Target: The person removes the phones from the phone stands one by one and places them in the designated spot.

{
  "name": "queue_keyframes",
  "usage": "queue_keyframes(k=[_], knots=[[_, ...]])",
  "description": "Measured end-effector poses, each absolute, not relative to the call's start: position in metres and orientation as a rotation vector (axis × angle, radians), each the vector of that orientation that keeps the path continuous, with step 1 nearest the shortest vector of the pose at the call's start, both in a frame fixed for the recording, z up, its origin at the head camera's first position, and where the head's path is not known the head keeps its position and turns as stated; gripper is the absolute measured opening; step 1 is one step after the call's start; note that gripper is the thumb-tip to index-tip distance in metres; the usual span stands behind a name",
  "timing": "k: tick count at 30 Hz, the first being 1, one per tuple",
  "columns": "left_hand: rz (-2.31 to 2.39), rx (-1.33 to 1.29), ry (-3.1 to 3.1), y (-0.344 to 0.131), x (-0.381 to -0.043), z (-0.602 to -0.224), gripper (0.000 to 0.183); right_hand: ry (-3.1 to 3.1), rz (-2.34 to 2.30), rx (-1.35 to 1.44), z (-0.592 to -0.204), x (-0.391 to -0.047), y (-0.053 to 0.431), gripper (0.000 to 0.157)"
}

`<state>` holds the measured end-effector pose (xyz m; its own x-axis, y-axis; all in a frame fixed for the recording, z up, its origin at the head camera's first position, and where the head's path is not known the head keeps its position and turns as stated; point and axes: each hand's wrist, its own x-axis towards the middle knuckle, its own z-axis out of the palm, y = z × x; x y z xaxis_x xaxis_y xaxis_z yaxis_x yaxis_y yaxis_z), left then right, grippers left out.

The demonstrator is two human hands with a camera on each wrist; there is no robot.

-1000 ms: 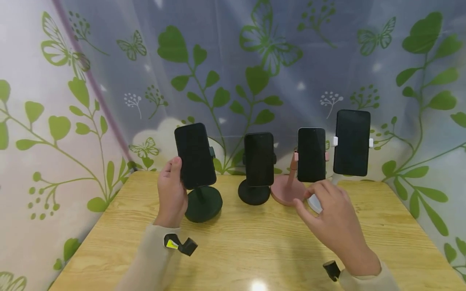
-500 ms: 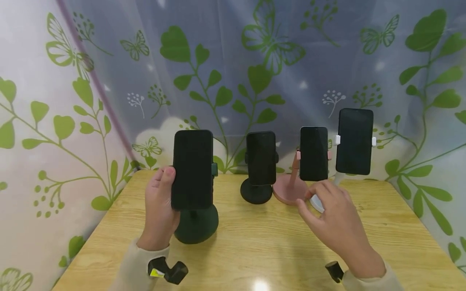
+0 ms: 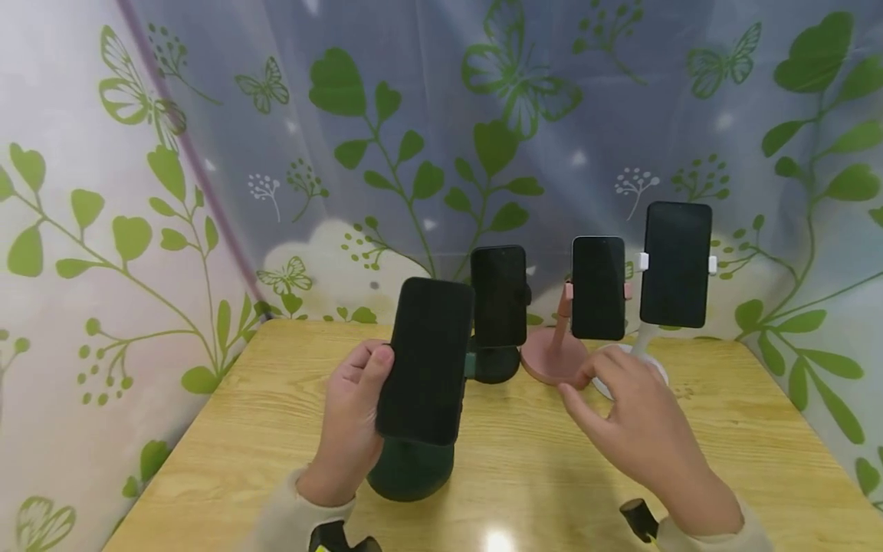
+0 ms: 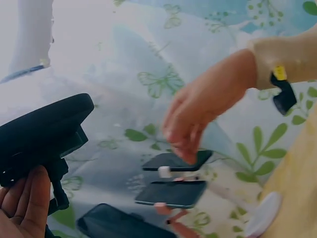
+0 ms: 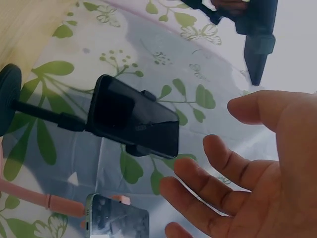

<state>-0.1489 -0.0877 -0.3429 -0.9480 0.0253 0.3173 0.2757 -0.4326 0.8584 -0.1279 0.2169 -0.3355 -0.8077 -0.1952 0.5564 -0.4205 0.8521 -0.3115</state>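
In the head view my left hand (image 3: 352, 418) grips a black smartphone (image 3: 426, 360) by its left edge, the thumb at the front and the fingers behind. The phone sits in the clamp of a dark green phone stand (image 3: 412, 471), whose round base shows below it. The left wrist view shows the fingers (image 4: 34, 198) under the back of the phone, against the clamp. My right hand (image 3: 638, 429) hovers over the right side of the table, fingers loosely bent and holding nothing. It overlaps the white stand's base (image 3: 658, 370) in the head view.
Along the back of the wooden table (image 3: 241, 429) stand a black phone stand (image 3: 500, 366), a pink one (image 3: 549, 354) and the white one. Each carries a dark-screened phone, the tallest phone (image 3: 676, 264) at the right. A leaf-and-butterfly curtain (image 3: 414, 115) hangs behind.
My left hand has brought the phone and green stand nearer to me and then rightward, so the phone now overlaps the black stand's base. My right hand has hardly moved.
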Motion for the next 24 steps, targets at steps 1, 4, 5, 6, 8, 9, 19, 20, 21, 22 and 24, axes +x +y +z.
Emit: queue_keyframes(k=[1, 4, 5, 6, 8, 9, 19, 20, 21, 22, 24], knots=[[-2.508, -0.412, -1.596, -0.084, -0.149, -0.346, 0.017, -2.503, 0.584, 0.462, -0.335, -0.127, 0.217, 0.017], [-2.526, -0.397, -1.637, -0.074, -0.147, -0.353, 0.016, -2.512, 0.596, 0.496, -0.333, -0.123, 0.215, 0.019], [-2.530, -0.403, -1.648, -0.070, -0.147, -0.355, 0.015, -2.521, 0.608, 0.506, -0.332, -0.122, 0.215, 0.019], [-2.532, -0.416, -1.658, -0.067, -0.147, -0.357, 0.015, -2.536, 0.620, 0.514, -0.331, -0.121, 0.214, 0.019], [-2.529, -0.442, -1.682, -0.060, -0.147, -0.361, 0.014, -2.570, 0.639, 0.536, -0.330, -0.119, 0.212, 0.019], [-2.526, -0.454, -1.692, -0.057, -0.146, -0.363, 0.013, -2.589, 0.647, 0.545, -0.330, -0.118, 0.212, 0.018], [-2.444, -0.556, -1.847, -0.032, -0.149, -0.378, 0.024, -2.649, 0.680, 0.601, -0.328, -0.115, 0.214, 0.020], [-2.445, -0.582, -1.848, -0.030, -0.149, -0.379, 0.028, -2.661, 0.690, 0.594, -0.328, -0.114, 0.214, 0.022], [-2.451, -0.614, -1.842, -0.029, -0.150, -0.380, 0.033, -2.668, 0.695, 0.588, -0.328, -0.114, 0.215, 0.024], [-2.456, -0.641, -1.839, -0.028, -0.150, -0.381, 0.037, -2.672, 0.693, 0.585, -0.328, -0.113, 0.215, 0.026], [-2.455, -0.680, -1.842, -0.025, -0.151, -0.383, 0.042, -2.677, 0.687, 0.572, -0.328, -0.112, 0.216, 0.028]])
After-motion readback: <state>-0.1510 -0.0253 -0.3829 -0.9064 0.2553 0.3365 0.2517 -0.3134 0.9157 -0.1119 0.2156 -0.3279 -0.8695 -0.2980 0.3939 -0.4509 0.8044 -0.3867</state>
